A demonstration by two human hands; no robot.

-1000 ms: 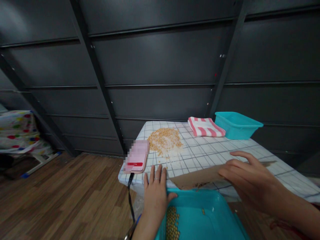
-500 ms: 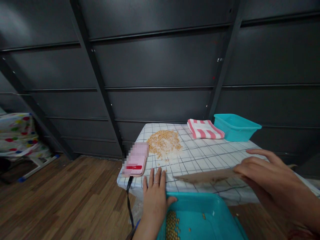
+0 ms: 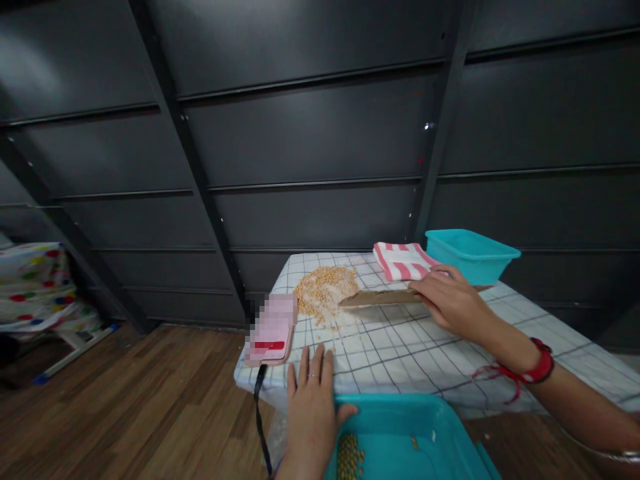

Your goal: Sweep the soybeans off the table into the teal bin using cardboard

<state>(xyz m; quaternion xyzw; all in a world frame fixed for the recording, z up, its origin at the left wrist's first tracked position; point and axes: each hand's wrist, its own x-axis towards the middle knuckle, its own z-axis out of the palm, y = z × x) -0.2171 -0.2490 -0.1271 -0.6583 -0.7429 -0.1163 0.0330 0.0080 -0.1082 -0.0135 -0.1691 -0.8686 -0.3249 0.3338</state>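
On the checked tablecloth (image 3: 400,347) lies a spread heap of yellow soybeans (image 3: 325,287) mixed with white grains that look like rice. My right hand (image 3: 450,300) grips a flat strip of cardboard (image 3: 383,297), whose far left end reaches the right side of the heap. My left hand (image 3: 314,407) rests with fingers spread on the table's front edge, its thumb at the rim of a turquoise basin (image 3: 395,400). Soybeans (image 3: 349,457) lie inside this basin at its left side, with a stray one further right.
A pink phone-like device (image 3: 273,330) with a black cable (image 3: 259,407) lies at the table's left edge. At the back right are a folded pink-and-white striped towel (image 3: 400,260) and a second turquoise basin (image 3: 470,255). Dark metal panels (image 3: 310,213) rise behind.
My right hand has moved forward and left over the table, bringing the cardboard strip from the front edge up to the heap. The left hand stays in place.
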